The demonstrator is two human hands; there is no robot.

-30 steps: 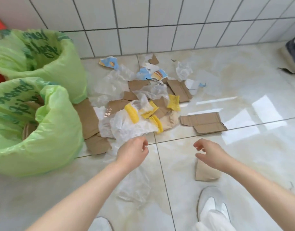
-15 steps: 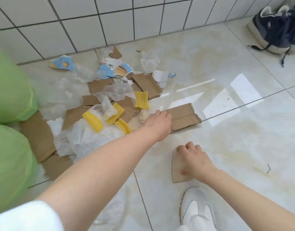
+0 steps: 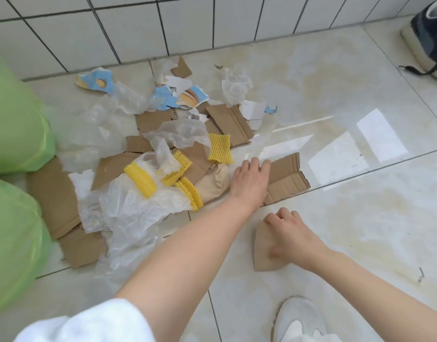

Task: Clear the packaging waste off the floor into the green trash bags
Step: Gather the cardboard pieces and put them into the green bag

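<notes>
My left hand (image 3: 249, 180) lies palm down on the left edge of a folded corrugated cardboard piece (image 3: 290, 176), fingers over its edge; the piece lies flat on the floor. My right hand (image 3: 295, 236) is closed on a small brown paper piece (image 3: 260, 255) near my shoe, thumb and fingers pinching it. Two green trash bags (image 3: 15, 119) (image 3: 12, 243) stand at the left edge. Between them and my hands lies the waste pile: yellow foam nets (image 3: 139, 180), clear plastic film (image 3: 128, 213), brown cardboard sheets (image 3: 53, 196) and torn blue printed card (image 3: 95, 80).
A white tiled wall (image 3: 187, 23) borders the far side of the pile. A dark sneaker (image 3: 427, 38) sits at the top right. My white shoe (image 3: 298, 319) is at the bottom. Glossy floor tiles (image 3: 360, 218) stretch to the right.
Both hands reached from open in the air down to the floor. The left went onto the folded cardboard, the right onto the small brown paper. The view swung right, leaving the bags at the edge.
</notes>
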